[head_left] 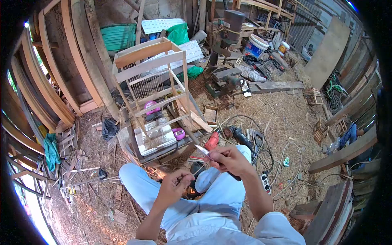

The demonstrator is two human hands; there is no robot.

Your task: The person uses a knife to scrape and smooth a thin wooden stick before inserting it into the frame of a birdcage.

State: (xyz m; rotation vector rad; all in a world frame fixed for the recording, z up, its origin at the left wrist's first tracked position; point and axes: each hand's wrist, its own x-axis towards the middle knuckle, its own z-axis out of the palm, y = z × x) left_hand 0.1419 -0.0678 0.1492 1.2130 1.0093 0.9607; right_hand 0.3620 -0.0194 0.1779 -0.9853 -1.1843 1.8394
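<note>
My right hand (230, 160) is closed around a knife (201, 150), its pale blade pointing up and to the left and its dark handle end showing below the palm. My left hand (174, 185) is pinched shut lower and to the left, over my lap. A thin, light strip (198, 170) seems to run from its fingertips toward the knife hand, though its ends are hidden. Beyond my knees, a wooden cage frame (150, 61) with thin bars in its upper part stands on a low bench (179, 153), beside a white slab (155, 139).
Two pink round objects (178, 133) lie on the bench. A red tool (212, 141), a dark power tool (241, 136) and cables lie past my right knee, with a power strip (266, 183) nearby. A drill press (228, 45) stands at the back; timber leans along the left wall.
</note>
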